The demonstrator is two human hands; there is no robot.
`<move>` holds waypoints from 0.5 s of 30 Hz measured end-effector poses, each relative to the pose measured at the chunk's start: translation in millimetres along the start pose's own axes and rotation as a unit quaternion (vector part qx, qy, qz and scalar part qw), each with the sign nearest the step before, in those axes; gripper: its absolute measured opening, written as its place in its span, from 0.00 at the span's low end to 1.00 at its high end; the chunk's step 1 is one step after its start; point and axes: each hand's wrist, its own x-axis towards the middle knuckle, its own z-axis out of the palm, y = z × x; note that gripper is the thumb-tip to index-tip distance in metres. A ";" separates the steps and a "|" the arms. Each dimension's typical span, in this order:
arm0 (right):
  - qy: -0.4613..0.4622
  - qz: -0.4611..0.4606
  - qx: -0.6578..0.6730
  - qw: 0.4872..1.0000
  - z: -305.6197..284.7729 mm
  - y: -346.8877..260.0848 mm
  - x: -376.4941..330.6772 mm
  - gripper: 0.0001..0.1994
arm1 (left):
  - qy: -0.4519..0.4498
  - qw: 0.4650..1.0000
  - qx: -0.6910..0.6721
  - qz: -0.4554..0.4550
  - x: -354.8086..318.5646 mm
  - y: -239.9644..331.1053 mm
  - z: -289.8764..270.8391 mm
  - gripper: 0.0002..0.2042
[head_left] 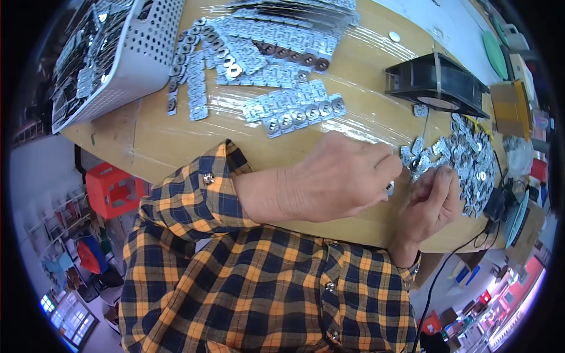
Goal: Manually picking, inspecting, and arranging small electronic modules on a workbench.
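Note:
My left hand (341,176) is curled closed over the table, its back facing up. A small silvery metal piece (390,187) pokes out at its fingertips; the rest of it is hidden. Close by on the right, my right hand (432,203) has its thumb and fingers pressed together, and what they hold, if anything, does not show. Just past the right hand lies a heap of small metal pieces (471,156). Beyond my left hand, metal strips with round dark-centred parts (294,112) rest on the tabletop.
A white perforated basket (141,53) full of metal strips stands at the far left. More strips (282,35) are stacked at the back. A black fan (438,82) sits at the back right, with a cardboard box (511,109) beside it. A black cable (435,282) hangs over the table's right edge.

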 end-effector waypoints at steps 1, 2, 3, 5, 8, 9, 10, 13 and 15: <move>-0.001 0.000 0.004 1.000 4.8 -0.5 -1.8 0.13 | -0.001 1.000 0.004 0.000 2.1 2.0 -8.0 0.13; -0.068 0.013 0.056 0.996 11.7 -1.6 -5.4 0.13 | 0.001 0.998 0.068 -0.010 3.2 3.1 -19.2 0.12; -0.139 0.026 0.112 0.984 16.4 -1.4 -8.7 0.14 | 0.004 0.990 0.136 -0.022 -0.2 3.7 -29.9 0.11; -0.266 0.072 0.057 0.960 11.8 -8.6 -4.9 0.14 | 0.041 0.977 0.199 -0.070 -8.7 -4.6 -51.2 0.10; -0.281 0.031 0.055 0.958 24.3 -0.2 -6.7 0.16 | 0.071 0.949 0.293 -0.088 -17.9 -25.6 -66.8 0.10; -0.282 0.030 0.055 0.957 24.9 -3.1 -5.4 0.16 | 0.072 0.949 0.294 -0.088 -18.0 -30.1 -68.5 0.10; -0.203 -0.022 -0.036 0.978 25.4 -7.3 -3.8 0.15 | 0.050 0.947 0.303 -0.099 -18.1 -34.1 -69.4 0.11; -0.109 -0.136 -0.113 0.978 19.7 -4.7 -4.7 0.13 | 0.025 0.945 0.310 -0.107 -19.0 -39.3 -71.5 0.12; -0.381 -0.020 0.115 0.917 12.4 -6.1 -7.5 0.10 | 0.020 0.947 0.304 -0.102 -18.3 -42.0 -71.5 0.11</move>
